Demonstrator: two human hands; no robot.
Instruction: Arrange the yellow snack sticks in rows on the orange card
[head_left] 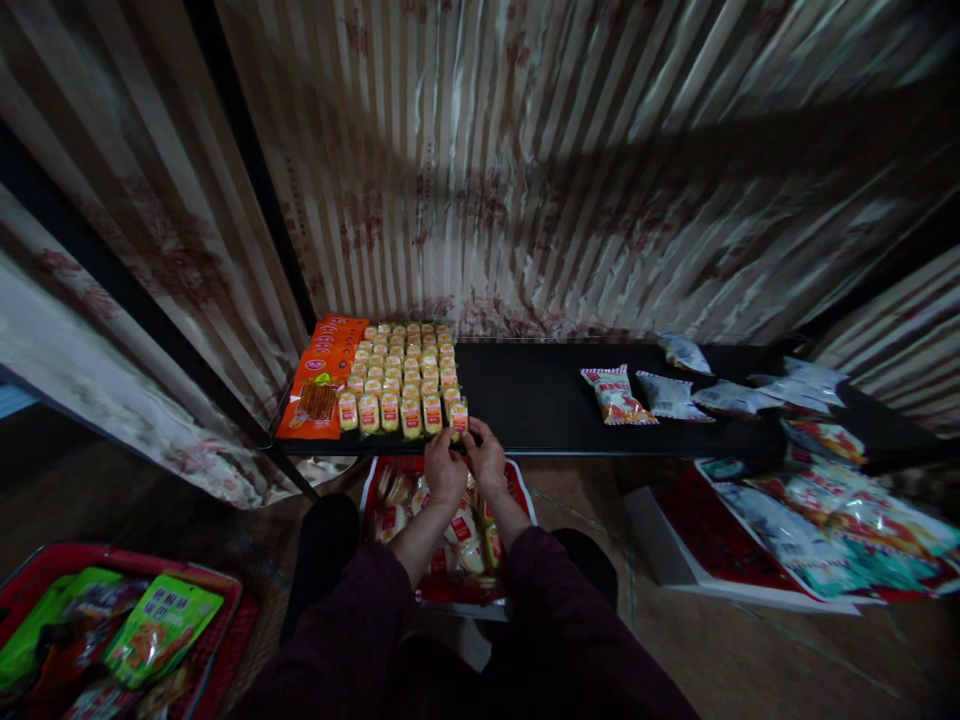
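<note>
Both my hands are at the front edge of a black shelf [525, 410], fingers closed around a small wrapped snack cake [458, 412] with a red and yellow label. My left hand [445, 470] grips it from the left and my right hand [487, 462] from the right. The cake stands upright at the front right corner of tight rows of matching wrapped cakes [389, 410]. Orange snack packets [319, 380] lie overlapped along the left side of these rows. Below my forearms, a red box with a white rim [369, 500] holds more wrapped cakes, partly hidden by my arms.
Several small snack bags [616, 396] lie on the right part of the shelf. Under it, an open box [675, 520] holds larger bags. A red basket [225, 600] with green pouches stands at lower left. Black posts [251, 160] and a striped curtain [480, 150] border the shelf.
</note>
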